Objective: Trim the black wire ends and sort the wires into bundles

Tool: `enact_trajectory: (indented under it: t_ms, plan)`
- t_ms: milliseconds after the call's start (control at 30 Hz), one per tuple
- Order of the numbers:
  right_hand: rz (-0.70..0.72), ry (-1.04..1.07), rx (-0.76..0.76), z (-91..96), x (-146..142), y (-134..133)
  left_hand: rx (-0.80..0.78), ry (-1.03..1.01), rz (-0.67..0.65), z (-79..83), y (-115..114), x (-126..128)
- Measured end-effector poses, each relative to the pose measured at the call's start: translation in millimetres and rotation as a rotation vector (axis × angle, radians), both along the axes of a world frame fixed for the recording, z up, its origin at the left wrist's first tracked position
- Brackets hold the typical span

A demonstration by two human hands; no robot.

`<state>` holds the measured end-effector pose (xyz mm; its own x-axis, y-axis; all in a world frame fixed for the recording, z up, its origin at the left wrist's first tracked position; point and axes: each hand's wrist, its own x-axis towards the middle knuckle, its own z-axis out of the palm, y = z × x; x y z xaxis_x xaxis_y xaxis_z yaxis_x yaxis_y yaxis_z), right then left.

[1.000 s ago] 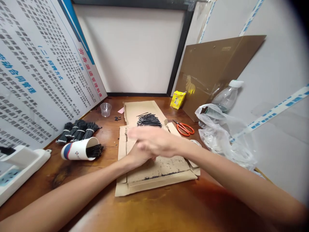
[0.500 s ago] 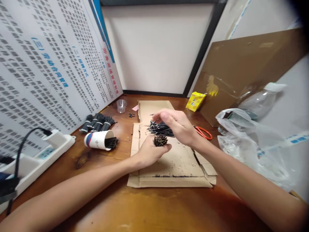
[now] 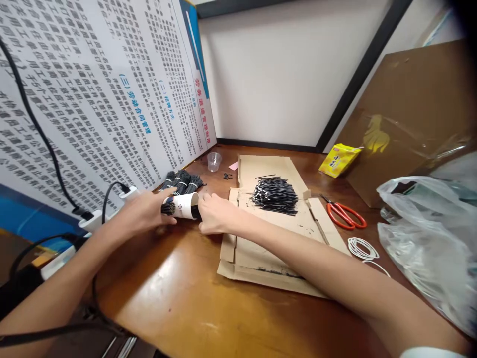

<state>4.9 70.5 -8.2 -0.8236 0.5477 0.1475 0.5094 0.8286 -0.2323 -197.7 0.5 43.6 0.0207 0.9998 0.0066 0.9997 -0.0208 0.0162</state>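
Observation:
My left hand (image 3: 147, 211) is closed around a bundle of thin black sticks (image 3: 169, 208), cut ends facing right. It is right by the base of a white paper cup (image 3: 183, 206) lying on its side; whether it touches the cup I cannot tell. At the cup's mouth, my right hand (image 3: 215, 214) has its fingers closed on black sticks (image 3: 196, 212) there, mostly hidden by the hand. A loose pile of black sticks (image 3: 276, 194) with shiny ends lies on flattened cardboard (image 3: 248, 256) to the right.
Behind the cup lie several tied black bundles (image 3: 182, 182). Farther back are a clear plastic cup (image 3: 213, 161) and black scraps (image 3: 227, 176). Red-handled scissors (image 3: 345, 215), a white cord coil (image 3: 362, 247), a yellow box (image 3: 339, 160) and plastic bags (image 3: 421, 243) occupy the right; a power strip (image 3: 61, 261) is left.
Both hands have moved left from the cardboard to the paper cup, my left hand carrying its bundle. My right hand has left the pile. The view has turned left.

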Motion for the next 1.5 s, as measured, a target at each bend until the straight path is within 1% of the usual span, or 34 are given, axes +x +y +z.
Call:
enact_trajectory:
  t_ms: [33, 100, 233, 367, 500, 567, 667, 800, 900, 1067, 1300, 1433, 1500]
  plan:
    - [-0.005, -0.01, -0.004, -0.1, -0.9, -0.2, -0.032, 0.024, -0.015, -2.0, 4.3, -2.3]
    - [-0.026, -0.018, -0.011, -0.3, -2.5, 1.7, -0.043, 0.045, -0.026, -3.4, 11.3, 0.9]
    - [-0.054, -0.002, -0.027, -2.3, -5.8, 12.3, -0.046, 0.056, -0.035, 1.8, 17.8, 11.9]
    - [-0.047, 0.021, -0.024, -7.1, -6.9, 19.1, -0.05, -0.008, -0.077, 5.4, 16.8, 8.6]
    - [-0.072, 0.051, 0.053, -13.3, -6.4, 12.2, -0.028, -0.106, -0.123, 8.7, 14.0, 4.0]
    - [-0.111, 0.06, 0.102, -16.2, -6.4, 8.0, -0.034, -0.147, -0.158, 15.2, 14.4, 6.4]
    - [-0.131, 0.044, 0.153, -19.0, -6.2, 7.0, -0.06, -0.169, -0.225, 31.5, 18.2, 15.2]
    - [-0.074, 0.008, 0.174, -19.2, -2.5, 12.7, -0.11, -0.153, -0.325, 53.0, 25.2, 30.0]
    - [-0.031, -0.007, 0.176, -17.4, 1.6, 15.4, -0.134, -0.125, -0.365, 60.7, 27.9, 40.1]
    - [-0.019, -0.029, 0.17, -11.5, 9.2, 15.0, -0.151, -0.089, -0.38, 61.7, 28.0, 50.1]
    - [0.004, -0.078, 0.126, 3.3, 32.9, 10.6, -0.222, -0.066, -0.366, 59.7, 29.2, 53.1]
    - [-0.035, -0.114, 0.122, 8.6, 41.2, 11.5, -0.2, -0.07, -0.372, 58.6, 32.1, 54.6]
    - [-0.064, -0.129, 0.124, 11.4, 48.8, 15.6, -0.175, -0.06, -0.352, 54.9, 34.0, 51.2]
